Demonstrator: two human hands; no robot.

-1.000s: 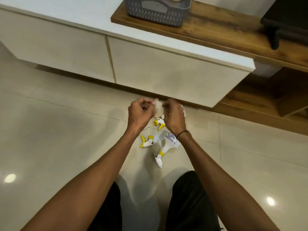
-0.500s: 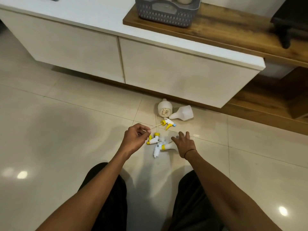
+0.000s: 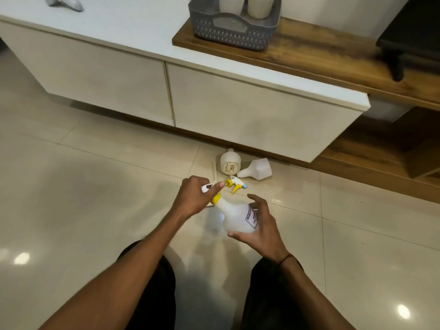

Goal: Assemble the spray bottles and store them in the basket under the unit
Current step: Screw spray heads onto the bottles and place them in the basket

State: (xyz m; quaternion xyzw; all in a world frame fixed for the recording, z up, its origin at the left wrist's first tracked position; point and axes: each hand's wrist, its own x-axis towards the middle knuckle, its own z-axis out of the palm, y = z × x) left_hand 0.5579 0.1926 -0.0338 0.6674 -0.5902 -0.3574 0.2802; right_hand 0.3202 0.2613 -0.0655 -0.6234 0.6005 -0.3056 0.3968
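A white spray bottle point(image 3: 237, 216) with a yellow collar is held above the floor, tilted with its neck to the upper left. My right hand point(image 3: 258, 226) cups its body. My left hand point(image 3: 196, 197) is closed around the spray head point(image 3: 215, 192) at the bottle's neck. Two more white bottles point(image 3: 229, 161) point(image 3: 257, 169) without heads lie on the tiles close to the unit. A loose yellow-and-white trigger head point(image 3: 235, 184) lies just in front of them. A grey basket point(image 3: 234, 25) holding two white bottles stands on the wooden shelf.
A low white cabinet unit point(image 3: 238, 110) runs across the back, with a wooden shelf point(image 3: 333, 53) over its right part. A dark stand point(image 3: 404, 44) sits at far right. A grey object point(image 3: 64, 2) lies on the cabinet top. My knees are at the bottom of the view.
Both hands dropped to the pile on the floor, then came up with a bottle and its spray head. The right hand went from flat on the parts to cupping the bottle.
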